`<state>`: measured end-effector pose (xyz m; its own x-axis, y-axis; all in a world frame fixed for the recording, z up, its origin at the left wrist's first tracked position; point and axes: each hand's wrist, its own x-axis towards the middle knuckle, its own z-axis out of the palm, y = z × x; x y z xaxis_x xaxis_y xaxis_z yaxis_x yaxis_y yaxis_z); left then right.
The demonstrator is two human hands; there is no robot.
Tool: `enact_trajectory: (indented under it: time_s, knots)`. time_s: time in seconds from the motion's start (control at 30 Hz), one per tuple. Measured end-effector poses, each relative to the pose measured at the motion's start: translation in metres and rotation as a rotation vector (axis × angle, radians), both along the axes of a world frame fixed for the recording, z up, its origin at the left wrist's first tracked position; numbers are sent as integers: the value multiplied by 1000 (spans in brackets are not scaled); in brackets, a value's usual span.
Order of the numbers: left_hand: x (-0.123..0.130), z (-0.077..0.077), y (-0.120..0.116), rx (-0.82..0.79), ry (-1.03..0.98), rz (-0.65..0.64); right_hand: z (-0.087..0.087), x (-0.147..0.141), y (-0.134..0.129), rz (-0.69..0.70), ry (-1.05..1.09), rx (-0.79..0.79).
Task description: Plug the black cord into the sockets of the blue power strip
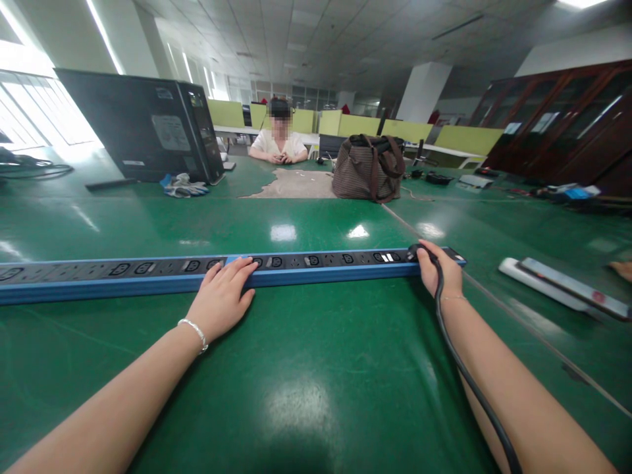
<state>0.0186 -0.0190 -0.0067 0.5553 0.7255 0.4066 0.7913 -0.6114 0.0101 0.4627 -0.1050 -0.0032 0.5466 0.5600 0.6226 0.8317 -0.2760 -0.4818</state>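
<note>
The long blue power strip [326, 270] lies crosswise on the green table [316, 368], its long axis running left to right, sockets facing up; the left hand [224, 293] rests over its middle, fingers loosely spread, gripping nothing; the right hand [442, 270] has its fingers closed round the black plug [419, 251] at the strip's right end.

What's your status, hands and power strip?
Left hand resting open on blue power strip. Right hand on black plug at strip's right end, cable trailing along forearm. Nothing seen blocking between hands.
</note>
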Motion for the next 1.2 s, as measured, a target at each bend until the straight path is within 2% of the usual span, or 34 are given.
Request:
enact_trajectory:
  time_s: [0.2,0.43,0.67,1.0,1.1,1.2]
  knots:
    - [0,0,0,2,8,3,2,1,2,14,5,2]
    - [0,1,0,-3,-1,-2,0,0,1,100,-39,-64]
    - [0,1,0,-6,-7,-4,-4,-5,-6,68,-68,-90]
    - [-1,0,0,-2,7,-1,0,-5,-3,46,-41,-131]
    - [0,0,0,0,24,3,0,-7,-5,-16,-75,-201]
    - [-1,0,1,3,28,4,-1,-8,-7,-7,-103,-242]
